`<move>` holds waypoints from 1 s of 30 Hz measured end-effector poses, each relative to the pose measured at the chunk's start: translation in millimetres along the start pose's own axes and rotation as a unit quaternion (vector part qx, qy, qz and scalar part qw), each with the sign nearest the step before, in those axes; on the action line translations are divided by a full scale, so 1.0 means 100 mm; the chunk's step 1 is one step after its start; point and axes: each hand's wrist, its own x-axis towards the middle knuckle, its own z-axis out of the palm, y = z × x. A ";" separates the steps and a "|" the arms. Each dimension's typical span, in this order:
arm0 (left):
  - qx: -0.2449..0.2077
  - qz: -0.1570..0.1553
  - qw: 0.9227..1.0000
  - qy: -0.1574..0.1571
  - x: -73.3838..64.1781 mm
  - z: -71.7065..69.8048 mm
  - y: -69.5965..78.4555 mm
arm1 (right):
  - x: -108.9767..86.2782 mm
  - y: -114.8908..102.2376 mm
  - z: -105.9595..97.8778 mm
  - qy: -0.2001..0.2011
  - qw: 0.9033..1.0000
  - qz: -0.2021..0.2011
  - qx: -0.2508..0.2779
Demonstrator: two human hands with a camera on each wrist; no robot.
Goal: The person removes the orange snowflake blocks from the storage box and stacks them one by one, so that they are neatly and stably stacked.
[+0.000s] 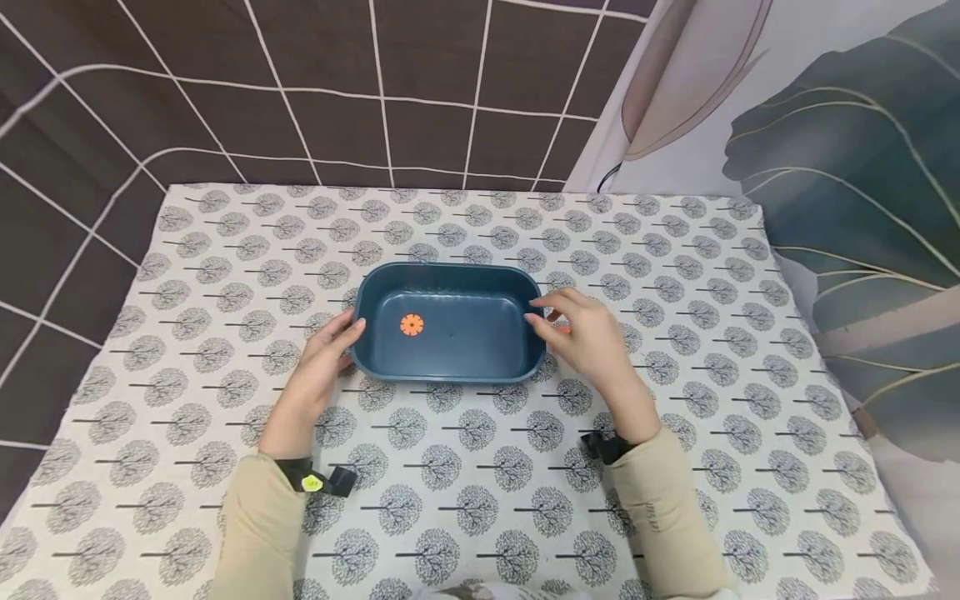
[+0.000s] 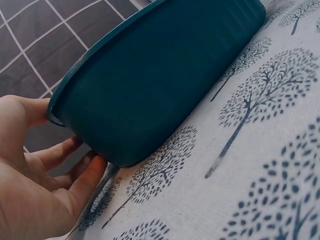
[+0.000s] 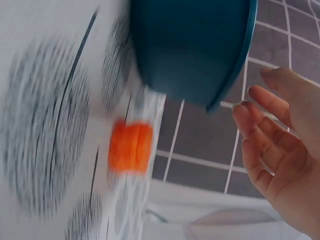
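A dark teal plastic basin (image 1: 453,333) stands in the middle of the table, with an orange notched disc (image 1: 412,325) lying flat inside near its left end. My left hand (image 1: 322,358) holds the basin's left end, thumb at the rim and other fingers against the outer wall, as the left wrist view shows (image 2: 45,175). At the opposite end is my right hand (image 1: 588,337), fingers loosely bent; in the right wrist view the hand (image 3: 280,135) is apart from the basin and holds nothing. Beside that end, partly hidden in the head view, sits a ribbed orange piece (image 3: 131,146), blurred.
A white cloth with grey tree prints (image 1: 480,508) covers the table. Behind it hangs a dark curtain with white grid lines (image 1: 315,125). Pale fabric with large leaf shapes (image 1: 847,167) hangs on the right. A short black cable (image 1: 609,175) shows at the back edge.
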 end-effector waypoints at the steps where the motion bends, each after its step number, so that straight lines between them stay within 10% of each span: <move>1: -0.001 0.000 1.000 0.001 0.00 0.00 0.00 | 0.02 -0.04 0.03 -0.004 1.000 -0.001 0.006; 16: 0.005 -0.007 1.000 -0.005 -0.01 -0.01 0.03 | 0.23 -0.49 0.51 -0.041 0.998 -0.022 0.039; 30: 0.001 -0.001 1.000 -0.004 0.01 -0.01 0.01 | 0.42 -0.78 0.84 -0.154 0.987 0.011 0.048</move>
